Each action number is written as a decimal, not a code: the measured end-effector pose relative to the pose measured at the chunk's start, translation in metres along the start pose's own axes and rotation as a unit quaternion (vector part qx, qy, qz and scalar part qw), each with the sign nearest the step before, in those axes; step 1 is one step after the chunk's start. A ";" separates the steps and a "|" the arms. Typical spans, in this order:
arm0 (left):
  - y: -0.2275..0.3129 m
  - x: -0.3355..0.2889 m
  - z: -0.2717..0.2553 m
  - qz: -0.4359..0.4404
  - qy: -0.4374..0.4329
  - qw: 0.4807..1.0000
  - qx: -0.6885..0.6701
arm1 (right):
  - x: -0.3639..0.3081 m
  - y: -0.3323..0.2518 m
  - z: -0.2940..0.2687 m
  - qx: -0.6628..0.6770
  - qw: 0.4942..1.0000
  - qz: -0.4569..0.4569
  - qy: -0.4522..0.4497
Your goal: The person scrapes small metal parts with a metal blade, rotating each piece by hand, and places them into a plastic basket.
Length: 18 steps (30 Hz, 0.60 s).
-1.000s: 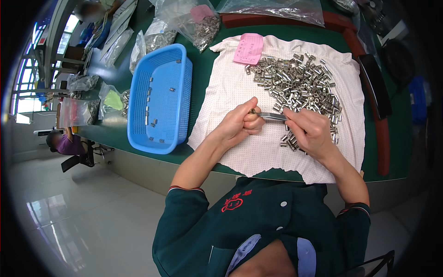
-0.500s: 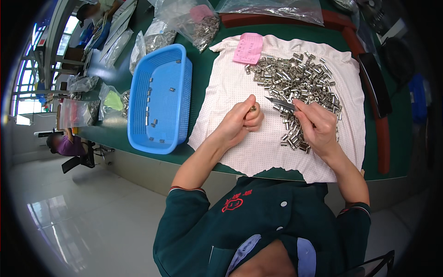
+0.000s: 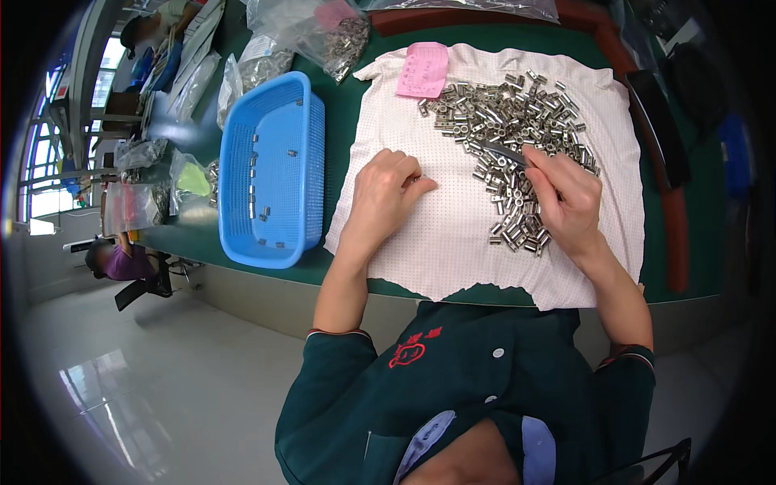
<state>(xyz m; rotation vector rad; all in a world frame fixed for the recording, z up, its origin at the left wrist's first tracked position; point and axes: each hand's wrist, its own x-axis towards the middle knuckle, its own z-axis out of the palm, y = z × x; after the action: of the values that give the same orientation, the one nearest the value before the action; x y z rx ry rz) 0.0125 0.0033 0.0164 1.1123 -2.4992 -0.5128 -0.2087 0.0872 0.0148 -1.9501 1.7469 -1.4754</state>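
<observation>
A few small shiny metal tubes lie in the blue plastic basket point(image 3: 271, 170), well to the left of the left hand point(image 3: 386, 198), whose fingers are curled shut on the bumpy white cloth point(image 3: 453, 234); what they hold is hidden. Many more tubes point(image 3: 517, 137) sit piled around the right hand point(image 3: 566, 198), which pinches a thin grey tool point(image 3: 505, 152). Round and smooth, they could roll off the green worktop point(image 3: 356, 97) if bumped.

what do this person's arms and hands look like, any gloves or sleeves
Both hands, the left hand and the right hand, are bare, with no gloves, rings or watch in view. The forearms are bare too. The short sleeves of a dark green shirt end above the elbows, each with a thin red band at the cuff. The shirt has a red emblem on the chest.
</observation>
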 end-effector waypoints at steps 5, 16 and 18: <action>0.003 0.007 -0.007 0.104 0.173 0.977 -0.064 | -0.001 0.004 -0.003 -0.009 1.000 0.010 -0.010; -0.005 0.002 0.011 -0.237 -0.100 0.590 -0.765 | -0.001 0.000 -0.004 0.017 0.999 0.022 -0.046; -0.008 0.001 0.012 -0.236 -0.106 0.546 -0.797 | -0.002 0.000 -0.005 0.004 0.997 0.041 -0.060</action>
<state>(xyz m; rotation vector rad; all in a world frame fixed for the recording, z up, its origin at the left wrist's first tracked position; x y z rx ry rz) 0.0110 -0.0001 0.0025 0.7044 -0.7089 -2.3852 -0.2122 0.0916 0.0159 -1.8961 1.7442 -1.3097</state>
